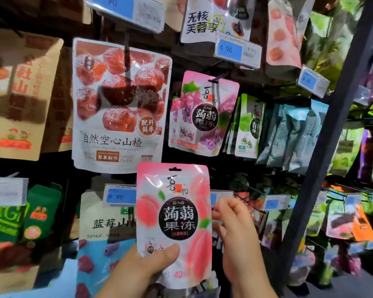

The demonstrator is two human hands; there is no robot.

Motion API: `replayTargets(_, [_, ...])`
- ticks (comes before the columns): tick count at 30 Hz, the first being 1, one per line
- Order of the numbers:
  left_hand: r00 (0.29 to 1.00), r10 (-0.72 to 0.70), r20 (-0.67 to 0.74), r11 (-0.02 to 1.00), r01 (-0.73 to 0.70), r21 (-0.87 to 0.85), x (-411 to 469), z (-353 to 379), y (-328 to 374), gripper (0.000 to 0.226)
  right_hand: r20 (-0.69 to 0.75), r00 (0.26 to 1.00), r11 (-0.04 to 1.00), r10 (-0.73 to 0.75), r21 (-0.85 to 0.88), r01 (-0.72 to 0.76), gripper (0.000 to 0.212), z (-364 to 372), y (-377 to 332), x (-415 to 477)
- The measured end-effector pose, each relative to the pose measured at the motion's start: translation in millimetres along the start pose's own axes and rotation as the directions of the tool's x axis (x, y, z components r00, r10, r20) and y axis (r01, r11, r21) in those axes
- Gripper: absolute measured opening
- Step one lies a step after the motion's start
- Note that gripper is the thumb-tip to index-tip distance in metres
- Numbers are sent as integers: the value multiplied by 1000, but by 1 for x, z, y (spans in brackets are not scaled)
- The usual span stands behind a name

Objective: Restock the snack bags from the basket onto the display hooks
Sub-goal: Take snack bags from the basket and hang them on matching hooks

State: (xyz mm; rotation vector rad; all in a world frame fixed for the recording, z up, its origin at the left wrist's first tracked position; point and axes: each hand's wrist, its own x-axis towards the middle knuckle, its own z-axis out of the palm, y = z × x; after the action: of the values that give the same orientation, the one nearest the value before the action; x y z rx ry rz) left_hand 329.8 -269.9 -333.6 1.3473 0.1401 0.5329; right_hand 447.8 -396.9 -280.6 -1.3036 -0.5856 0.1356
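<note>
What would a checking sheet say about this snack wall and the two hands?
Surface: no table; dark display wall with hooks.
Job's things: pink peach-picture plastic jelly bag, upright, not yet hung; basket not seen.
Clutter: purple grape-picture jelly bag, big white hawthorn bag and green-and-white jelly bag, all hanging; blue price tag.
Grippers: left hand grips the pink bag's bottom; right hand, fingers curled, sits by its right edge, contact unclear.
Cables: nothing seen.
Surroundings: dark metal upright post at right, more hanging bags beyond it.
</note>
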Motion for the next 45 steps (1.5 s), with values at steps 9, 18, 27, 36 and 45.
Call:
replayTargets(9, [995, -72, 70, 997, 74, -24, -7, 3, -27, 56, 249, 955, 984, 163, 25, -175, 49, -8, 61, -36])
replayTargets(18, [978, -201, 53, 912, 167, 375, -13, 0, -65, 26, 51, 973, 974, 223, -42, -221, 60, -31, 122, -54])
replayTargets(27, [972, -226, -66, 902, 234, 362, -1, 15, -85, 4, 34, 975, 974, 222, 36, -223, 28, -53, 134, -40])
replayTargets(36, [971, -211, -112, 838, 238, 490, 17, 20, -82, 24, 26, 980, 979, 196, 44, -197, 30, -60, 134, -19])
replayTargets(45, [967, -207, -147, 840, 253, 480, 33, 27, -77, 33, 66, 982, 983, 175, 49, -179, 43, -59, 138, 0])
